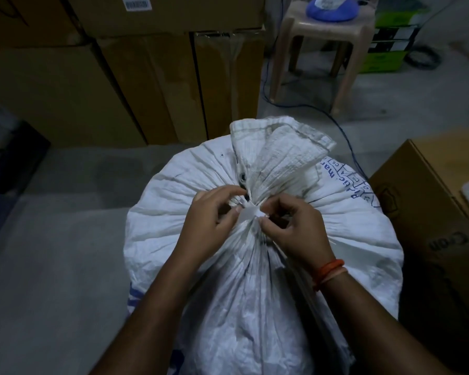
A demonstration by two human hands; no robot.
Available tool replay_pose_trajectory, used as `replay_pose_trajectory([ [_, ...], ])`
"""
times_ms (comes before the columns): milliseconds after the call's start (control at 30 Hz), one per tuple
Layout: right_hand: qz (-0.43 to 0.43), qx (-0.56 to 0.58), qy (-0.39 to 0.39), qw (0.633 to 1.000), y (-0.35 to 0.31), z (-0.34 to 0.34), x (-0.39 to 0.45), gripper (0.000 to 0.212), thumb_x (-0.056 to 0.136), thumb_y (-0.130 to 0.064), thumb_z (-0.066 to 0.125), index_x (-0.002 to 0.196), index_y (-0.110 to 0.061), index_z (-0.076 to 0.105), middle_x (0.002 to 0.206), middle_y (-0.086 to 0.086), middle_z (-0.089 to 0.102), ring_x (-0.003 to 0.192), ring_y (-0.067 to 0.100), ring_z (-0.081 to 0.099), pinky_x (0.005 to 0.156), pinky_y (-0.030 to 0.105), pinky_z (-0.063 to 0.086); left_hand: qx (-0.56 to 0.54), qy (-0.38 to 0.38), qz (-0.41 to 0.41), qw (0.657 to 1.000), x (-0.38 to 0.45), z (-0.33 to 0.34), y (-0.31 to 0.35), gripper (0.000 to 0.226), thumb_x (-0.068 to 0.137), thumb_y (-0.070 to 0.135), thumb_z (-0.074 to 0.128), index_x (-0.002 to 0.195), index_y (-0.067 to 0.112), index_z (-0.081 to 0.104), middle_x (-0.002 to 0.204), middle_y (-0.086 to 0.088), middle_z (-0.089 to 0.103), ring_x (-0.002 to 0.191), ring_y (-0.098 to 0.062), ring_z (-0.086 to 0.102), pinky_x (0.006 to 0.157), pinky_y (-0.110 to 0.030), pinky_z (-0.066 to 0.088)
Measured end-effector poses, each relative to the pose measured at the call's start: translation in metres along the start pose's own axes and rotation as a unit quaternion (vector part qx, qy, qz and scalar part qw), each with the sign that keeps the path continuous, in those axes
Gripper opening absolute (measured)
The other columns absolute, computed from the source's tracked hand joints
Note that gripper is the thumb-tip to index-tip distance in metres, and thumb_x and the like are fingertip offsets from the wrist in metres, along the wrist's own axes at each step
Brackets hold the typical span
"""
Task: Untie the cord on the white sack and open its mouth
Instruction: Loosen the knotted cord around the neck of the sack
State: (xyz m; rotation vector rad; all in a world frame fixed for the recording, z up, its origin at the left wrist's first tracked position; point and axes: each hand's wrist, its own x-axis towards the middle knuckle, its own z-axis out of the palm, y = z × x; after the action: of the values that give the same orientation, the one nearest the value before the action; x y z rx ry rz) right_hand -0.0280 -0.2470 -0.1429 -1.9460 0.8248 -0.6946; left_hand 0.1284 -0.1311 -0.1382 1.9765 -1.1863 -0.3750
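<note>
Nearest, the bulging white woven plastic sack with blue print stands on the grey floor, its gathered neck tied shut. On that neck the left hand and the right hand, an orange band on its wrist, curl their fingers and pinch the pale cord knot between them. Farther off stand stacked brown cardboard boxes and a beige plastic stool

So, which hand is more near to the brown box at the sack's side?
The right hand. It pinches the cord on the side of the sack toward the brown box. The left hand grips the knot from the far side.
</note>
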Motion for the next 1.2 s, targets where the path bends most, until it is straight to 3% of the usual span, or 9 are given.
replay_pose_trajectory([
  [100,-0.002,0.016,-0.03,0.999,0.008,-0.007,0.003,0.015,0.076,-0.006,0.084,0.081,-0.015,0.073,0.076,-0.005,0.071,0.067,0.004,0.068,0.063,0.014,0.052,0.006,-0.005,-0.006,1.0,0.0,0.001,-0.003,0.031,0.099,0.019,0.071,0.127,0.034,0.072,0.114,0.024,0.067,0.112,-0.009,0.054,0.09,-0.005,0.041],
  [233,-0.06,-0.026,-0.058,0.996,0.017,-0.02,0.009,0.015,0.073,-0.02,0.084,0.083,-0.024,0.075,0.083,-0.011,0.071,0.083,0.004,0.068,0.074,0.013,0.05,0.001,-0.009,-0.012,1.0,0.001,0.001,-0.01,0.033,0.096,0.03,0.075,0.128,0.038,0.071,0.109,0.021,0.069,0.12,-0.008,0.044,0.098,-0.023,0.05],
  [400,-0.082,-0.02,-0.079,0.993,0.018,-0.024,0.012,0.014,0.073,-0.023,0.082,0.085,-0.026,0.076,0.086,-0.013,0.073,0.088,0.006,0.069,0.077,0.022,0.054,0.052,-0.025,0.01,0.998,0.003,0.0,-0.015,0.039,0.092,0.045,0.07,0.131,0.04,0.069,0.124,0.021,0.07,0.134,-0.007,0.037,0.101,-0.004,0.031],
  [500,-0.079,-0.016,-0.085,0.993,0.02,-0.023,0.014,0.013,0.072,-0.028,0.08,0.084,-0.028,0.075,0.086,-0.013,0.073,0.089,0.008,0.069,0.078,0.031,0.056,0.078,-0.026,0.032,0.996,0.004,0.001,-0.017,0.041,0.09,0.053,0.066,0.129,0.04,0.07,0.121,0.022,0.07,0.127,-0.012,0.044,0.104,-0.022,0.038],
  [667,-0.076,-0.017,-0.093,0.993,0.02,-0.022,0.013,0.016,0.071,-0.039,0.076,0.084,-0.03,0.076,0.086,-0.01,0.073,0.09,0.006,0.068,0.08,0.03,0.056,0.096,-0.013,0.042,0.994,0.002,-0.001,-0.012,0.039,0.087,0.059,0.065,0.122,0.043,0.069,0.102,0.024,0.067,0.109,-0.014,0.048,0.096,-0.039,0.044],
  [867,-0.065,-0.018,-0.098,0.993,0.028,-0.022,0.014,0.015,0.072,-0.032,0.081,0.086,-0.032,0.076,0.086,-0.009,0.073,0.089,0.009,0.068,0.079,0.037,0.057,-0.006,-0.008,-0.003,1.0,0.001,-0.005,-0.009,0.037,0.082,0.051,0.081,0.116,0.043,0.069,0.099,0.021,0.07,0.116,-0.004,0.05,0.098,-0.042,0.051],
  [1000,-0.048,0.015,-0.103,0.993,0.032,-0.022,0.016,0.014,0.073,-0.031,0.081,0.086,-0.03,0.074,0.085,-0.003,0.073,0.084,0.013,0.069,0.077,0.039,0.057,-0.036,-0.047,-0.024,0.998,0.001,-0.007,-0.009,0.029,0.088,0.033,0.083,0.112,0.036,0.067,0.115,0.028,0.063,0.131,-0.006,0.047,0.103,-0.025,0.052],
  [1100,-0.04,0.035,-0.099,0.994,0.035,-0.022,0.017,0.011,0.076,-0.024,0.08,0.086,-0.026,0.074,0.086,-0.002,0.072,0.082,0.014,0.069,0.077,0.034,0.056,-0.039,-0.067,-0.029,0.997,0.002,-0.008,-0.007,0.021,0.094,0.026,0.077,0.11,0.034,0.066,0.116,0.034,0.059,0.127,-0.008,0.049,0.102,-0.038,0.054],
  [1200,-0.031,0.064,-0.105,0.992,0.036,-0.021,0.016,0.011,0.078,-0.019,0.078,0.087,-0.024,0.073,0.086,-0.002,0.071,0.079,0.011,0.068,0.076,0.032,0.055,-0.02,-0.062,0.001,0.998,0.004,-0.012,-0.007,0.012,0.093,0.037,0.073,0.104,0.035,0.067,0.111,0.027,0.061,0.12,-0.007,0.048,0.097,-0.045,0.053],
])
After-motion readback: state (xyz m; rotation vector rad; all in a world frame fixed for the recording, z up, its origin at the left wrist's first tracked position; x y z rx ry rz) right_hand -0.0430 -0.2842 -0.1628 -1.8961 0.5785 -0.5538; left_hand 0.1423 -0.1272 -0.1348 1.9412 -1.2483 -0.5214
